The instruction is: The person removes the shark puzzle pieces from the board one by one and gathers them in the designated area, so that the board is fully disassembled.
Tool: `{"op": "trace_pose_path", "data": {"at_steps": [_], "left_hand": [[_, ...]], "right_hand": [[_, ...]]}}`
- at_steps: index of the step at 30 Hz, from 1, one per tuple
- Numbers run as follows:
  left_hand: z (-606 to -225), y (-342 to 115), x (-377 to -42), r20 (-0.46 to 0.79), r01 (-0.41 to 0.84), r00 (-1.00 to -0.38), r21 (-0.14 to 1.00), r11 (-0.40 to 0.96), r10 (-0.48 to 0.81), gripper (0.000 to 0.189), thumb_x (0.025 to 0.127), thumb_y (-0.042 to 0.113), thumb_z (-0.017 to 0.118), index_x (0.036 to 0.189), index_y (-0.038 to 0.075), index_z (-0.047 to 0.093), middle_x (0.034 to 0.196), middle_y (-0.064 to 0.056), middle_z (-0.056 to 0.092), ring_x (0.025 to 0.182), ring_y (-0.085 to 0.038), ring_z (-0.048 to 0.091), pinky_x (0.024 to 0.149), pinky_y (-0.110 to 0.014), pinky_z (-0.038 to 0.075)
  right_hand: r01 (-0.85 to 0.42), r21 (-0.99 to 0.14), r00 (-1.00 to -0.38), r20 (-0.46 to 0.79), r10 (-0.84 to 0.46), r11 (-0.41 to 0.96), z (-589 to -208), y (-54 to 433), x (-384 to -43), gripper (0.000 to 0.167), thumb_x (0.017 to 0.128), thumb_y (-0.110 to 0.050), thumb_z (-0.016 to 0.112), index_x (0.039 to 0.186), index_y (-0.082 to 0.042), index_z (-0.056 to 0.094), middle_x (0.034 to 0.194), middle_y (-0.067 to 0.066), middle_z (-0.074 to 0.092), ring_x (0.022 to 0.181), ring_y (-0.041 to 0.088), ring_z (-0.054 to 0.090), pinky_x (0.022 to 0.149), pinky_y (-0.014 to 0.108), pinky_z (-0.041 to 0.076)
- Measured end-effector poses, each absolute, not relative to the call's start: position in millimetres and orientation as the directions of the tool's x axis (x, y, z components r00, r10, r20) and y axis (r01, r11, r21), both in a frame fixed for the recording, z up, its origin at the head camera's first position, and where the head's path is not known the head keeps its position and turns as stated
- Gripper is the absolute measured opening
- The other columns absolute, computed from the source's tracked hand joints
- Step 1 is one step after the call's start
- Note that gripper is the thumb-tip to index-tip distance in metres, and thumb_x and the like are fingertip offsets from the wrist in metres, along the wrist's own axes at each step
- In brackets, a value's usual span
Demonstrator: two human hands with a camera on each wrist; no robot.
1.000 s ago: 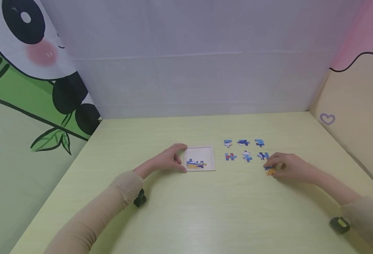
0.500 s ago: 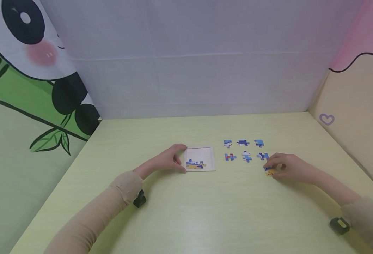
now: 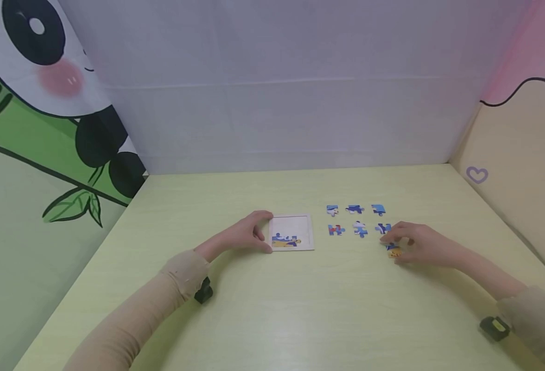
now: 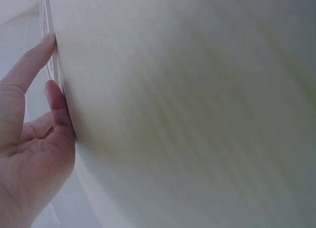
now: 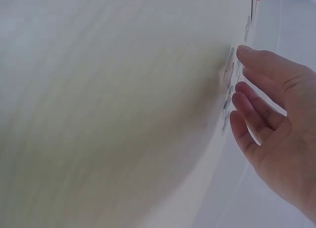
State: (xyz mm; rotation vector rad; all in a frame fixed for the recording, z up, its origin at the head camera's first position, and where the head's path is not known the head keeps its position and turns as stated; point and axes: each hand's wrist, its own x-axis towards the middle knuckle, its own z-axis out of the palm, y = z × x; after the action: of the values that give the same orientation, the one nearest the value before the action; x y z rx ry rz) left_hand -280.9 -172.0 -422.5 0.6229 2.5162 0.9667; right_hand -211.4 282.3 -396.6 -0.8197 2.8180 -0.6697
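A square puzzle tray (image 3: 291,217) with a pale wooden rim lies at the middle of the table. Blue, white and yellow joined pieces fill its lower left part. My left hand (image 3: 244,233) grips the tray's left side, thumb at the near corner and a finger at the far one; the left wrist view catches this hand (image 4: 37,124) against the tray's edge. Over a yellow and blue puzzle piece (image 3: 394,253) at the right, my right hand (image 3: 421,246) hovers with thumb and fingers apart. Seen from the right wrist, that hand (image 5: 281,109) stands just off the pieces.
Two rows of loose puzzle pieces lie right of the tray: a blue corner piece (image 3: 378,209), a red and blue piece (image 3: 336,230) and a white and blue piece (image 3: 360,229) among them. A grey-white curtain (image 3: 282,118) rises behind the table.
My right hand's fingertips have spread and shifted slightly left, so more of the yellow and blue puzzle piece shows between them. My left hand and the tray stay put.
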Motion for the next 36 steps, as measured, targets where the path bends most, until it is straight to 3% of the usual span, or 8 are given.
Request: {"op": "trace_pose_path", "data": {"at_steps": [11,18,36], "left_hand": [[-423,-171,-281,-0.187,0.269,-0.830,0.691,0.670,0.526,0.095,0.076,0.023,0.087,0.153,0.011,0.033,0.162,-0.008,0.023,0.088,-0.011,0.060,0.083,-0.024,0.050],[-422,-171,-281,-0.184,0.263,-0.830,0.704,0.660,0.527,0.095,0.076,0.022,0.087,0.153,0.012,0.032,0.162,-0.008,0.023,0.090,-0.012,0.060,0.084,-0.025,0.050],[-418,-170,-280,-0.184,0.274,-0.828,0.691,0.668,0.530,0.094,0.077,0.022,0.086,0.153,0.009,0.033,0.162,-0.009,0.025,0.088,-0.010,0.061,0.085,-0.025,0.050]], "right_hand": [[-0.524,-0.446,-0.818,0.027,-0.574,0.725,-392,268,-222,0.043,0.080,-0.017,0.081,0.121,-0.012,0.068,0.117,0.002,0.069,0.098,0.020,0.062,0.080,0.031,0.057],[-0.476,-0.480,-0.840,0.001,-0.542,0.737,-394,245,-233,0.042,0.083,-0.017,0.078,0.124,-0.013,0.067,0.116,0.002,0.068,0.099,0.020,0.062,0.084,0.037,0.056],[-0.575,-0.549,-0.757,0.077,-0.649,0.606,-396,157,-267,0.044,0.086,-0.016,0.075,0.128,-0.007,0.064,0.119,0.009,0.067,0.104,0.024,0.063,0.084,0.039,0.056]]}}
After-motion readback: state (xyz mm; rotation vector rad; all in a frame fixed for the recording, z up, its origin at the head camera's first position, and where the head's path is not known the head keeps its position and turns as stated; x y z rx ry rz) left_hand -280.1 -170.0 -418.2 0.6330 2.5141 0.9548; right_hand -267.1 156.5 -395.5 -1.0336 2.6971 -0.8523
